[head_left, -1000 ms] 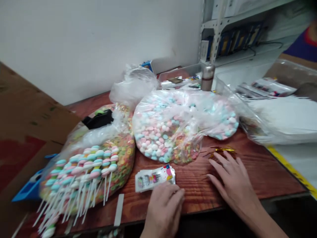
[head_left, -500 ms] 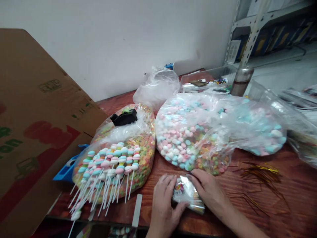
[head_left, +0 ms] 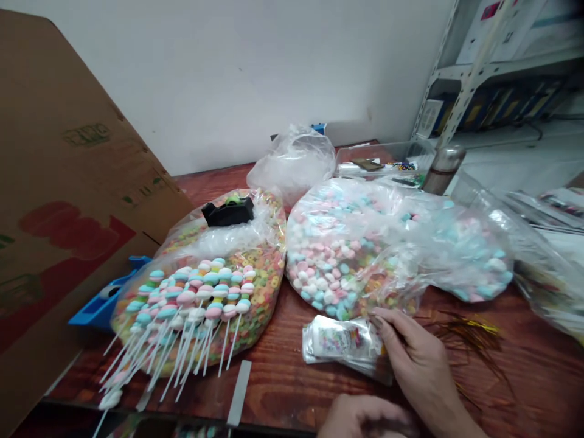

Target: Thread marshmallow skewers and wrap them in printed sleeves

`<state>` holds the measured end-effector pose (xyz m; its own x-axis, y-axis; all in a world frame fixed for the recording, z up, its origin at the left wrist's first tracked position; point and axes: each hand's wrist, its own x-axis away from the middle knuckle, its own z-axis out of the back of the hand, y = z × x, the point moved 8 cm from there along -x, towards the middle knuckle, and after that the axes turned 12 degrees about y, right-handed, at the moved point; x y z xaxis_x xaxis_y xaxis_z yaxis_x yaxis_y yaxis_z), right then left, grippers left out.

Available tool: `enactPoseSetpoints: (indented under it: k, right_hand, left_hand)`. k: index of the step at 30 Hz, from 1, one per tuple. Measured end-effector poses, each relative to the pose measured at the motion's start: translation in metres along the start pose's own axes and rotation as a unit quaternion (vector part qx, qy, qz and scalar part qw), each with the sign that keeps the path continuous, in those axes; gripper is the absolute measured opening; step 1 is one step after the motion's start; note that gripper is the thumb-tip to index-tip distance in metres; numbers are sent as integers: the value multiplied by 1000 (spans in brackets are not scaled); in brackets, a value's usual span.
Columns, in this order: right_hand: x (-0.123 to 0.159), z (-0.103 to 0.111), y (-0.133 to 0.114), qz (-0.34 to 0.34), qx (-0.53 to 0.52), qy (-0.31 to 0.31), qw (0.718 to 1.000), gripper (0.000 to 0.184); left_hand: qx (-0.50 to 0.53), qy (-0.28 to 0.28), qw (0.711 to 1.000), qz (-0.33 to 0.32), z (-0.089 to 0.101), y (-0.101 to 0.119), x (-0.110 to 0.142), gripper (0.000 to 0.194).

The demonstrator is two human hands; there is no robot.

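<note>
A stack of small clear plastic bags (head_left: 337, 340) with colourful printed labels lies on the table in front of me. My right hand (head_left: 413, 359) is at its right end, thumb and fingertips pinched at the upper right corner of the bags. Below the stack, at the bottom edge of the view, my left hand (head_left: 365, 417) is blurred and partly cut off. It sits apart from the bags, and its fingers do not show clearly. Loose gold twist ties (head_left: 474, 334) lie right of my right hand.
Candy skewers on white sticks (head_left: 201, 298) rest on a big bag of ring candies (head_left: 269, 267), with a black tape dispenser (head_left: 228, 213) behind. A large bag of pastel candies (head_left: 328, 243) stands centre. A cardboard box (head_left: 68, 182) borders the left; a blue scoop (head_left: 98, 304) is beside it.
My left hand has let go of the bags and drawn back towards the bottom edge. The stack now lies flatter, with my right hand at its right corner. The view has shifted slightly.
</note>
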<state>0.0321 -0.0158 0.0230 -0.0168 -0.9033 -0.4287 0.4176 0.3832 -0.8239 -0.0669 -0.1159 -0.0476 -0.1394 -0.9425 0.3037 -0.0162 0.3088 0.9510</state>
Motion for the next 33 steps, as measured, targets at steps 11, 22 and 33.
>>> enactPoseSetpoints:
  k: [11, 22, 33]
  right_hand:
    - [19, -1, 33, 79, 137, -46, 986, 26]
    - [7, 27, 60, -185, -58, 80, 978, 27]
    - [20, -5, 12, -304, -280, -64, 908, 30]
  left_hand:
    - [-495, 186, 795, -297, 48, 63, -19, 72]
    - [-545, 285, 744, -261, 131, 60, 12, 67]
    - [405, 93, 909, 28, -19, 38, -40, 47]
